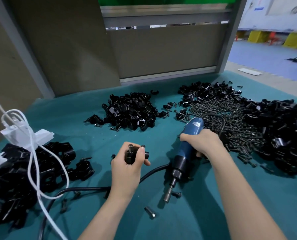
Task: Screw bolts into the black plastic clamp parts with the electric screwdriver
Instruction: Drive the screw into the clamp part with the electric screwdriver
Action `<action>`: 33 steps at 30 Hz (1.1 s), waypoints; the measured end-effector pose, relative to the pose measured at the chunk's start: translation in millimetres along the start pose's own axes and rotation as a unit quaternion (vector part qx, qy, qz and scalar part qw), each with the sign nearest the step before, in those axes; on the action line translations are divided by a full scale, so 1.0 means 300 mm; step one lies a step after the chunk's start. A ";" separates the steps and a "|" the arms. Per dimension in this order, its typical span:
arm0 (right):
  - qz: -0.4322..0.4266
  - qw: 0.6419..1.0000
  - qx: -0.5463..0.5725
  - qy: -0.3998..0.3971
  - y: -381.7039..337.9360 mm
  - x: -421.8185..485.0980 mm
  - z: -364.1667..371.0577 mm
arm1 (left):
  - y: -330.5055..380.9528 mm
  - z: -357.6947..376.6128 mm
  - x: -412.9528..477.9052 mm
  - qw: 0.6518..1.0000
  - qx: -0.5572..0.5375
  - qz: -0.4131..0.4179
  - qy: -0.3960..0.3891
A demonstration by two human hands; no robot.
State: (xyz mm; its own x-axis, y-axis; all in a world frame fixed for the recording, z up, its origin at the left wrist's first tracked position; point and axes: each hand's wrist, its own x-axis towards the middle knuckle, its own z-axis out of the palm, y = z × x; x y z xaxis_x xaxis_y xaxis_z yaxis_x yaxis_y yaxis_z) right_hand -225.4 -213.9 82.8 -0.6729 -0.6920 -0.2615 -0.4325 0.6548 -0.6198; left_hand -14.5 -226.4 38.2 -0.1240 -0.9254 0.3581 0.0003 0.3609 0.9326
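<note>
Your left hand (127,168) is pinching a glossy black plastic clamp part (130,156), two bolts (130,147) standing in it, over the teal matte tabletop (95,135). Your right hand (204,142) is wrapping its fingers (185,137) round the blue cylindrical electric screwdriver (185,153), its steel bit pointing near-left. Heaps of black clamp parts (130,111) and dark loose bolts (230,116) are lying farther back.

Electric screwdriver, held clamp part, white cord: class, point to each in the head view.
electric screwdriver (185,153), head view, lower blue body
clamp part (130,157), head view, black body
white cord (33,148), head view, where its strands cross
</note>
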 end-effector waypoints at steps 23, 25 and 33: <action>-0.064 0.496 0.837 -0.223 -0.211 0.090 -0.012 | 0.007 -0.018 0.008 0.987 0.064 -0.090 -0.114; -0.065 0.506 0.833 -0.213 -0.210 0.092 -0.018 | 0.011 -0.020 0.006 0.983 0.066 -0.099 -0.137; -0.075 0.522 0.818 -0.232 -0.212 0.081 -0.025 | 0.015 -0.019 -0.001 0.983 0.068 -0.087 -0.148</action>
State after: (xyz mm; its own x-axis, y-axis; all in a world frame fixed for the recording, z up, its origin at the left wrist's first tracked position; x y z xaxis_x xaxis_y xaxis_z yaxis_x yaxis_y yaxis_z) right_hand -218.8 -270.2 121.4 -0.3228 -0.9458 -0.0354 0.8862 -0.2889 -0.3621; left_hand -8.7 -225.1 42.6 -0.3942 -0.9074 0.1457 -0.1759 0.2301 0.9571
